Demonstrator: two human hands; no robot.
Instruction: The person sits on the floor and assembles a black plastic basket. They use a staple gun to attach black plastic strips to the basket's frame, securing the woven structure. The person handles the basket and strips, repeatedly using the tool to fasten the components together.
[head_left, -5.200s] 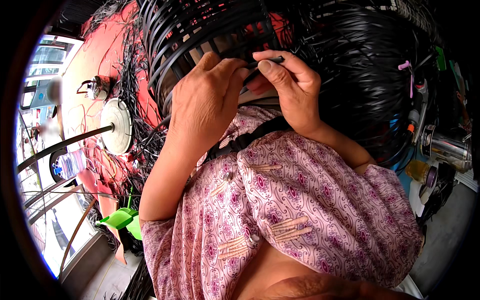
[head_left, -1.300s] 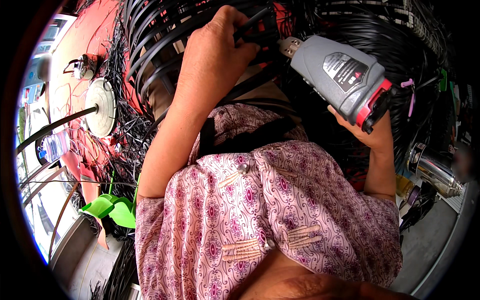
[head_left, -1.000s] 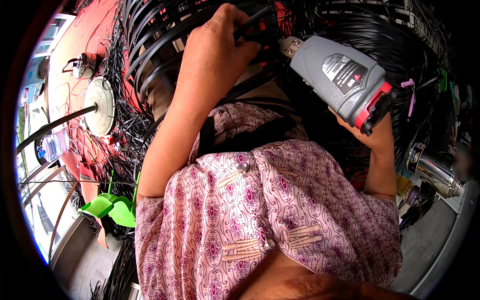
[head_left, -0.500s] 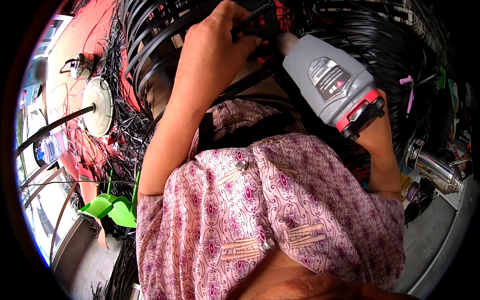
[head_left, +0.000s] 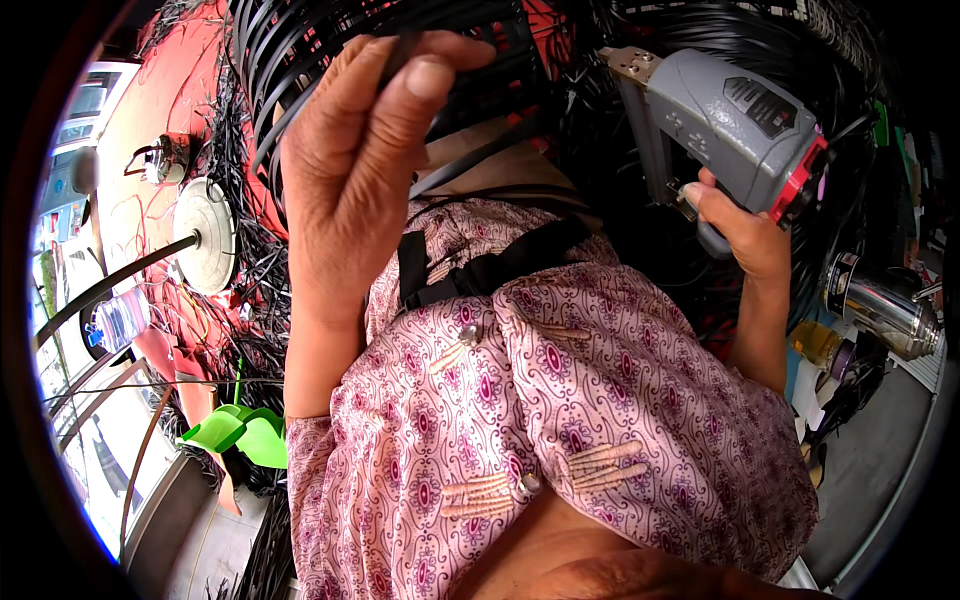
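Note:
My right hand (head_left: 745,230) is wrapped round the handle of a grey cordless nail gun (head_left: 730,115) with a red and black rear end. The tool's metal nose points left, toward the black woven frame (head_left: 480,50), and does not touch it. My left hand (head_left: 350,180) is raised in front of the frame, thumb and fingers bent together. Between them shows a blurred dark piece that looks like a black plastic strip (head_left: 402,48). Another black strip (head_left: 485,155) runs behind this hand, over my lap.
Bundles of black strips (head_left: 690,30) lie behind the tool. At the left are a kettle (head_left: 165,158), a round pale lid (head_left: 205,235), a green plastic piece (head_left: 240,432) and tangled black scraps (head_left: 262,250). A steel thermos (head_left: 885,305) lies at the right.
The nail gun has moved right, away from the frame, and turned so its side and handle show. My left hand has drawn back from the frame toward me and left.

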